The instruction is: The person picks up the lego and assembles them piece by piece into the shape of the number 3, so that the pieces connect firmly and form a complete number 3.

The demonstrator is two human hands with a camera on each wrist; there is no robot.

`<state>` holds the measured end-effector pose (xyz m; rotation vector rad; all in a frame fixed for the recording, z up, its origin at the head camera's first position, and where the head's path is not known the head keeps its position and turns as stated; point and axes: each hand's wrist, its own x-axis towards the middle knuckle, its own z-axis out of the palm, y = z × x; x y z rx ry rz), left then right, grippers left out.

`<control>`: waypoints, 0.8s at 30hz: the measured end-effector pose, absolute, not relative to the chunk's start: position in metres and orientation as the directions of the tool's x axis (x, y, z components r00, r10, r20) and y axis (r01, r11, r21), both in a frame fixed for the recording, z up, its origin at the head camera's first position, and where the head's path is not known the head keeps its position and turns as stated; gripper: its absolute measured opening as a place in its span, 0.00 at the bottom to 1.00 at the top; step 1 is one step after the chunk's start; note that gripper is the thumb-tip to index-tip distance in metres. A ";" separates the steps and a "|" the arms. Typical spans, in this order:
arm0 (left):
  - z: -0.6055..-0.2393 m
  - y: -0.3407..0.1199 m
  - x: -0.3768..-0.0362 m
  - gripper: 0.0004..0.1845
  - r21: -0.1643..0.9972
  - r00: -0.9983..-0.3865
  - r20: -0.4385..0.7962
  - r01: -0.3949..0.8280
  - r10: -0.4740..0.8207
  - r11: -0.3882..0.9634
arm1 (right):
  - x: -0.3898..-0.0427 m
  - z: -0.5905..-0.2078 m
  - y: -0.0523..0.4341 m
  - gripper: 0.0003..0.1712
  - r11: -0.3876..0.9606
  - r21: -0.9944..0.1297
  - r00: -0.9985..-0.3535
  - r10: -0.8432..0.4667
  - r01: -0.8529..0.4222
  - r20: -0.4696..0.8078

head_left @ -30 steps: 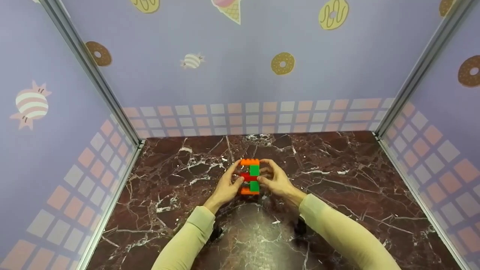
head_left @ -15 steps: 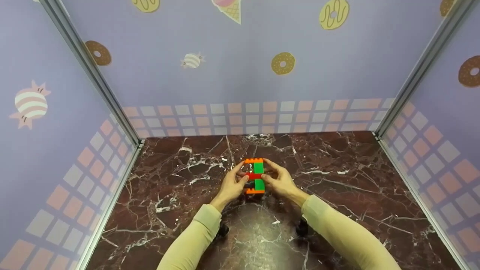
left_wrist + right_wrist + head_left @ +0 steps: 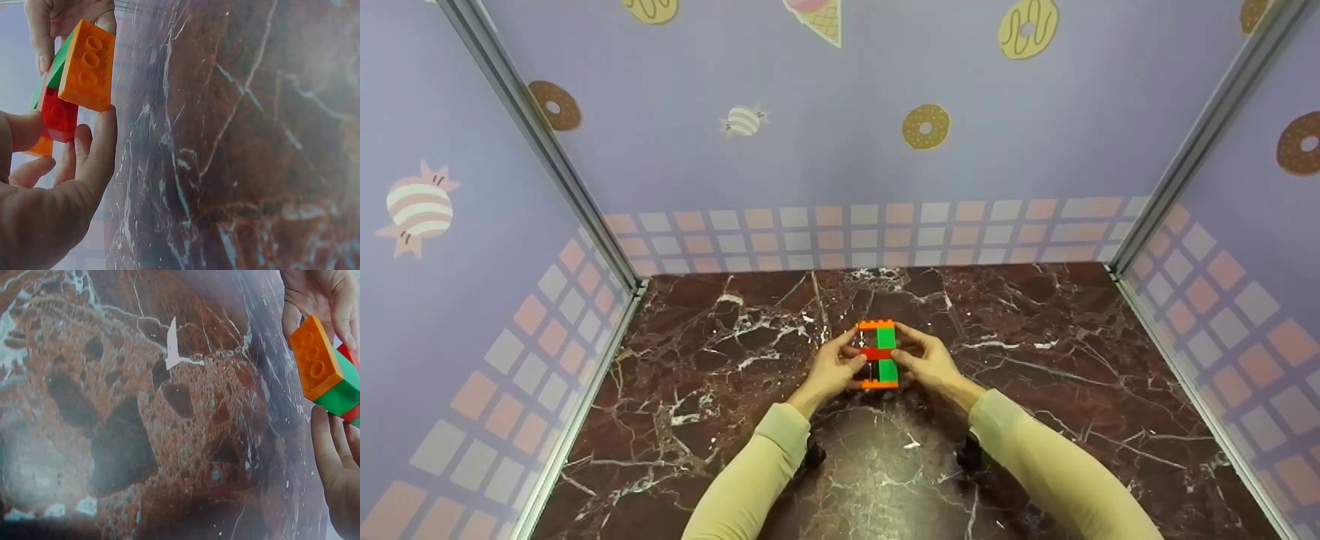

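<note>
Both hands hold one stack of joined toy building bricks between them above the dark marble surface. An orange brick [image 3: 876, 325] tops it in the head view, and another orange brick [image 3: 87, 64] ends it nearest the body. Between them sit two green bricks [image 3: 887, 337] and a middle red brick [image 3: 876, 353]. My left hand [image 3: 831, 369] grips the left side, thumb by the red brick and a fingertip at an orange brick in the left wrist view. My right hand [image 3: 934, 365] pinches the right side, its thumb on the red brick's end. Some fingers are hidden behind the stack.
The marble tabletop [image 3: 720, 360] lies under the hands. A back wall [image 3: 840, 165] with printed sweets and side walls [image 3: 1207, 247] enclose it, with metal corner posts [image 3: 532, 127]. Dark wrist devices [image 3: 815, 455] show beneath the sleeves.
The brick stack and both hands have moved slightly to the right in the head view. Both hands keep their hold on the stack.
</note>
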<state>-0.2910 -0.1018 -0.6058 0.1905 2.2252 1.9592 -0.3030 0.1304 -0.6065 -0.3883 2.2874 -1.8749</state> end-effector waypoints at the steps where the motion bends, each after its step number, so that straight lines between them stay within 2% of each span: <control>1: -0.606 -0.101 -0.291 0.37 0.991 -0.978 -0.045 -0.017 0.206 0.136 | -0.303 -0.607 0.130 0.39 0.183 -0.978 -0.955 -0.294 -0.103 0.046; 17: -0.611 -0.084 -0.291 0.35 0.964 -0.990 -0.092 -0.060 0.111 0.258 | -0.306 -0.616 0.130 0.37 0.205 -0.979 -0.987 -0.155 0.008 -0.041; 24: -0.610 -0.077 -0.289 0.34 0.952 -0.993 -0.102 -0.077 0.068 0.296 | -0.305 -0.618 0.131 0.39 0.229 -0.973 -0.977 -0.202 0.012 -0.060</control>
